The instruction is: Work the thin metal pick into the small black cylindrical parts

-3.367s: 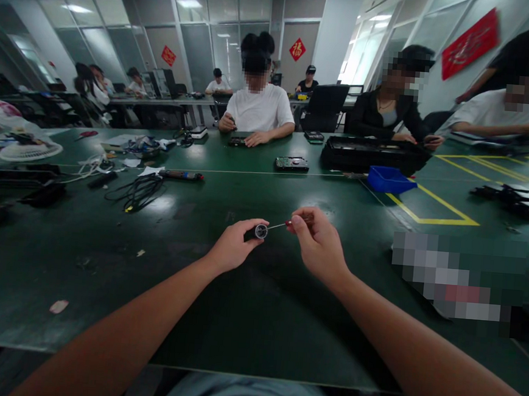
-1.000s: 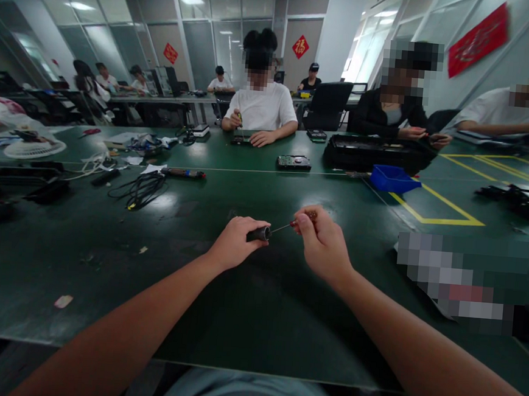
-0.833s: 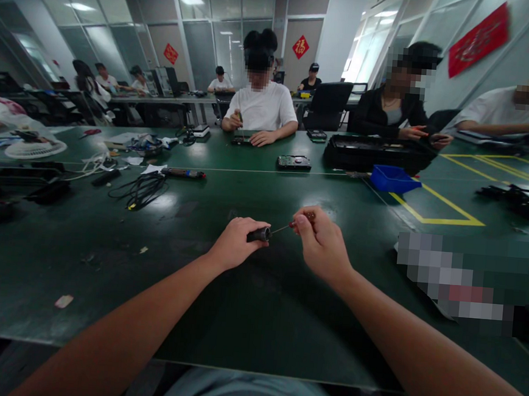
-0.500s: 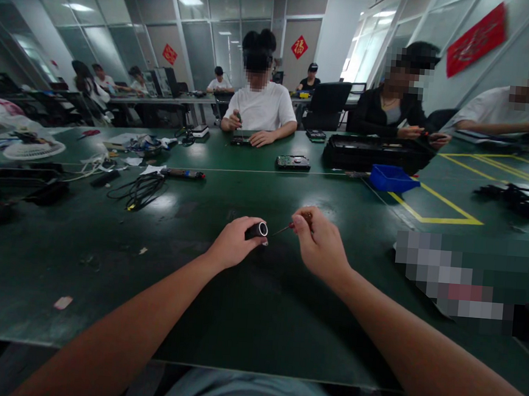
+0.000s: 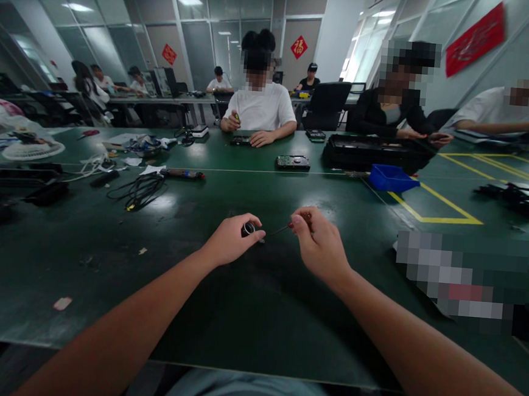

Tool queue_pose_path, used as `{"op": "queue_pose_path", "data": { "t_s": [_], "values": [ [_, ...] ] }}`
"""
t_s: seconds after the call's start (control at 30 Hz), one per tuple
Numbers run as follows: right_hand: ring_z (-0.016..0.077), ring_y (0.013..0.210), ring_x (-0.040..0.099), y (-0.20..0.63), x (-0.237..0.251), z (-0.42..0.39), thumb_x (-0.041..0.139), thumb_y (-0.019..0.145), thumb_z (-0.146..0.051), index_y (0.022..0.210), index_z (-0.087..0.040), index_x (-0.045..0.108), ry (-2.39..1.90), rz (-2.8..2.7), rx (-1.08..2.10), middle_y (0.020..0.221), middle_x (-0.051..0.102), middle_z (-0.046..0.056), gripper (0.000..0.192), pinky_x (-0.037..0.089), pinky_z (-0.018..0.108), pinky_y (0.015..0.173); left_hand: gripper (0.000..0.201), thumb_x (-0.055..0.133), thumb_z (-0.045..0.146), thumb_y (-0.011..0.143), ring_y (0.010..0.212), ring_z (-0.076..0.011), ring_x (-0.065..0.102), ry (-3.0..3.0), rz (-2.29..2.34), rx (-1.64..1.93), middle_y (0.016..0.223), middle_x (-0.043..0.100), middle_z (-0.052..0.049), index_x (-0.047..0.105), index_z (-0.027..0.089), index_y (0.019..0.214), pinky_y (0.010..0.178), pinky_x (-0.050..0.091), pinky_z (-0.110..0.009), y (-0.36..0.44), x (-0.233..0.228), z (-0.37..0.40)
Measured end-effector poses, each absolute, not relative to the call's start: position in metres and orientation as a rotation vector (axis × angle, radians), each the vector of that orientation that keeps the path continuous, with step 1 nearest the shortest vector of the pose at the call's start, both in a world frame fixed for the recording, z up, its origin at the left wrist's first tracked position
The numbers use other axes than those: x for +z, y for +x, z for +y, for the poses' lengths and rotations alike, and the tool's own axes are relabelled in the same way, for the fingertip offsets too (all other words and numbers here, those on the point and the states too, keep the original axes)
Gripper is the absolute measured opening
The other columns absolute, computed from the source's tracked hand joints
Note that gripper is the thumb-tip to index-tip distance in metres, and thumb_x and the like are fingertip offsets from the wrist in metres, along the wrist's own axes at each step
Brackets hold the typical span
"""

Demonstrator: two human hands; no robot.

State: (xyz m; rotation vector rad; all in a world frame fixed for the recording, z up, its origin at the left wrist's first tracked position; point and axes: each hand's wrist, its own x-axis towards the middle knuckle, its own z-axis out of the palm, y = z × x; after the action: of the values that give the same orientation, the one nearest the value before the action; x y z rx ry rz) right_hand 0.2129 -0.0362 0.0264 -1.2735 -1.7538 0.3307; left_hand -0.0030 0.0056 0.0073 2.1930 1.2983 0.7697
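Observation:
Above the green table, my left hand (image 5: 230,239) is closed around a small black cylinder (image 5: 247,228) with a bright ring at its end. Most of the cylinder is hidden by my fingers. A small pale bit (image 5: 262,240) shows just under my left thumb; what it is I cannot make out. To the right, my right hand (image 5: 318,242) grips a screwdriver (image 5: 281,229) by its brownish handle. Its thin shaft points left, and the tip is close to my left thumb; whether it touches anything I cannot tell.
A circuit-board device like a hard drive (image 5: 293,162) lies ahead, near a blue bin (image 5: 392,179) and a long black casing (image 5: 378,152). Black cables (image 5: 144,188) are at the left. Across the table a person in a white shirt (image 5: 261,107) works on a small device.
My left hand has shifted slightly left and turned, and the cylinder now sits deeper in the fingers with its ringed end facing differently. The right hand with the screwdriver has barely moved.

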Motion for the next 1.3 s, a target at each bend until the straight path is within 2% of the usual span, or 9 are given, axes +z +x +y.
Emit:
{"op": "queue_pose_path", "data": {
  "t_s": [0.13, 0.3, 0.43, 0.63, 0.8, 1.0, 1.13, 1.3],
  "values": [
    [0.02, 0.073, 0.064, 0.213, 0.027, -0.036, 0.044, 0.099, -0.035, 0.095, -0.02, 0.057, -1.282, -1.76, 0.337, 0.08, 0.067, 0.005, 0.02, 0.044, 0.033, 0.067, 0.026, 0.055, 0.032, 0.093, 0.101, -0.0212, 0.062, 2.393, 1.289, 0.598, 0.111, 0.066, -0.004, 0.068, 0.024, 0.113, 0.09, 0.048, -0.036, -0.003, 0.002, 0.007],
    [0.0206, 0.074, 0.065, 0.212, 0.026, -0.035, 0.043, 0.099, -0.036, 0.095, -0.021, 0.057, -1.281, -1.759, 0.334, 0.08, 0.067, 0.005, 0.02, 0.045, 0.034, 0.068, 0.034, 0.051, 0.044, 0.094, 0.094, -0.0235, 0.063, 2.585, 1.334, 0.26, 0.108, 0.064, -0.005, 0.065, 0.03, 0.122, 0.073, 0.049, -0.034, 0.001, 0.0, 0.005],
    [0.0204, 0.074, 0.065, 0.211, 0.026, -0.035, 0.044, 0.099, -0.035, 0.095, -0.021, 0.056, -1.289, -1.753, 0.338, 0.08, 0.067, 0.004, 0.02, 0.045, 0.033, 0.069, 0.031, 0.053, 0.045, 0.093, 0.095, -0.0244, 0.062, 2.604, 1.365, 0.188, 0.109, 0.064, -0.005, 0.067, 0.028, 0.115, 0.071, 0.048, -0.033, 0.005, 0.001, 0.005],
    [0.0194, 0.073, 0.064, 0.211, 0.026, -0.035, 0.044, 0.099, -0.034, 0.095, -0.02, 0.056, -1.297, -1.755, 0.347, 0.079, 0.066, 0.004, 0.019, 0.044, 0.033, 0.068, 0.024, 0.059, 0.043, 0.09, 0.094, -0.0223, 0.063, 2.34, 1.326, 0.382, 0.103, 0.068, -0.003, 0.067, 0.024, 0.103, 0.078, 0.046, -0.034, -0.003, 0.001, 0.012],
    [0.0199, 0.074, 0.064, 0.212, 0.027, -0.036, 0.044, 0.099, -0.034, 0.095, -0.021, 0.056, -1.294, -1.765, 0.378, 0.081, 0.067, 0.004, 0.018, 0.044, 0.032, 0.067, 0.029, 0.056, 0.046, 0.09, 0.092, -0.0211, 0.062, 2.139, 1.388, 0.603, 0.102, 0.068, -0.005, 0.065, 0.021, 0.101, 0.079, 0.046, -0.033, -0.019, 0.015, 0.022],
    [0.0214, 0.076, 0.065, 0.212, 0.027, -0.036, 0.043, 0.099, -0.035, 0.096, -0.021, 0.056, -1.288, -1.766, 0.392, 0.083, 0.069, 0.006, 0.019, 0.045, 0.034, 0.067, 0.031, 0.053, 0.045, 0.088, 0.066, -0.015, 0.056, 1.877, 1.499, 0.739, 0.086, 0.064, -0.005, 0.059, 0.018, 0.1, 0.062, 0.043, -0.028, -0.049, 0.033, 0.035],
    [0.0215, 0.076, 0.065, 0.211, 0.027, -0.036, 0.043, 0.099, -0.035, 0.096, -0.021, 0.057, -1.285, -1.763, 0.405, 0.083, 0.069, 0.006, 0.02, 0.046, 0.034, 0.067, 0.023, 0.053, 0.039, 0.086, 0.061, -0.0127, 0.052, 1.67, 1.518, 0.856, 0.08, 0.059, -0.003, 0.055, 0.018, 0.095, 0.052, 0.038, -0.022, -0.081, 0.038, 0.04],
    [0.0215, 0.075, 0.065, 0.211, 0.027, -0.034, 0.044, 0.099, -0.035, 0.096, -0.021, 0.057, -1.302, -1.754, 0.417, 0.082, 0.069, 0.006, 0.02, 0.045, 0.034, 0.067, 0.016, 0.051, 0.033, 0.086, 0.061, -0.0096, 0.047, 1.524, 1.659, 0.934, 0.076, 0.054, 0.001, 0.053, 0.017, 0.09, 0.051, 0.035, -0.019, -0.131, 0.049, 0.033]
  ]
}}
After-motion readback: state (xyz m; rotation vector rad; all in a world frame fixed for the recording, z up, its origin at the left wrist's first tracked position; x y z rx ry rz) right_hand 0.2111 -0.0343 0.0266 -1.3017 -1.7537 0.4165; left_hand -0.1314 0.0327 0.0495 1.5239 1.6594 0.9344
